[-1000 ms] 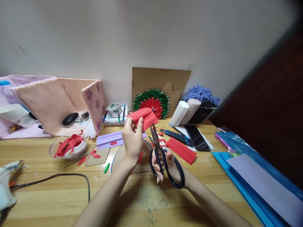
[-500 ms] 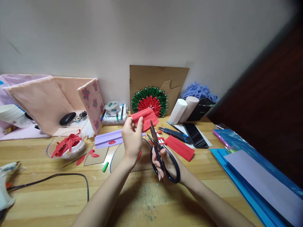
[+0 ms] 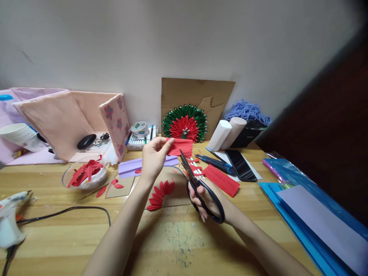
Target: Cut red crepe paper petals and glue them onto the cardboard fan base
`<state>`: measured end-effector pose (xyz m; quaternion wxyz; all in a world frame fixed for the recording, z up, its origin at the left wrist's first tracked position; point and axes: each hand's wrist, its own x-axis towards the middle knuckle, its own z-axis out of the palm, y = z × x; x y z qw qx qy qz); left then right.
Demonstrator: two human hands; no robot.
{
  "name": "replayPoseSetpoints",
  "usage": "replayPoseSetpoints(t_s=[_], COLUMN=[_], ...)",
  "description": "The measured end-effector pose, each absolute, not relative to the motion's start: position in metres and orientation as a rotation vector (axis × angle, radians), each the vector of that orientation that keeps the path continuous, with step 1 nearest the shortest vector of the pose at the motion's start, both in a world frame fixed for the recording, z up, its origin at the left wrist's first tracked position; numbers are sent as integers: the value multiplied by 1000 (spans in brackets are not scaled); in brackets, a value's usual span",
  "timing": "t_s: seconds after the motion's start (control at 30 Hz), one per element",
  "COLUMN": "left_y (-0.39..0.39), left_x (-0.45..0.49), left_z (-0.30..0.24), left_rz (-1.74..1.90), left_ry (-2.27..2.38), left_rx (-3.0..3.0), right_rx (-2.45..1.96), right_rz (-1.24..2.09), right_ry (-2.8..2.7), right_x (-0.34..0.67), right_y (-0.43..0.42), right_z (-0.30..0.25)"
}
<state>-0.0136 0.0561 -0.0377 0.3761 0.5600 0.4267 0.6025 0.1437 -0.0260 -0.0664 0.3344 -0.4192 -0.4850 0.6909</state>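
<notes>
My left hand (image 3: 153, 158) pinches a folded piece of red crepe paper (image 3: 181, 147) and holds it up above the desk. My right hand (image 3: 207, 200) grips black-handled scissors (image 3: 198, 184), blades pointing up toward the paper's lower edge. On the cardboard disc (image 3: 169, 188) beneath lie red petals (image 3: 160, 191) arranged in a fan. A second red crepe piece (image 3: 222, 179) lies flat just right of the scissors.
A clear bowl of red scraps (image 3: 85, 175) sits left. A glue gun (image 3: 10, 218) with its black cord (image 3: 69, 210) lies at the far left. Markers (image 3: 140, 141), tape, a red-green rosette (image 3: 184, 124), white rolls (image 3: 227, 134), a phone (image 3: 240, 165) and blue sheets (image 3: 310, 218) surround the work area.
My left hand has shifted left and turned the red paper flatter, uncovering the red petals on the disc. The scissors have tilted slightly left.
</notes>
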Motion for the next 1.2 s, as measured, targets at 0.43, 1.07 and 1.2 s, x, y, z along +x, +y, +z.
replayPoseSetpoints(t_s=[0.43,1.07,1.2], left_y=[58,64,64], left_x=[-26,-39,-35], left_z=[-35,-38,-34], left_rz=[1295,1093,1389], left_ry=[968,931,1148], left_rx=[1529,1553,1518], right_rx=[-929,-962,-1039], right_rz=[1841,1850,1857], right_ry=[-1543,-1647,-1501], right_x=[152,160,154], right_y=[-32,-33,-34], right_z=[-70,-66,-61])
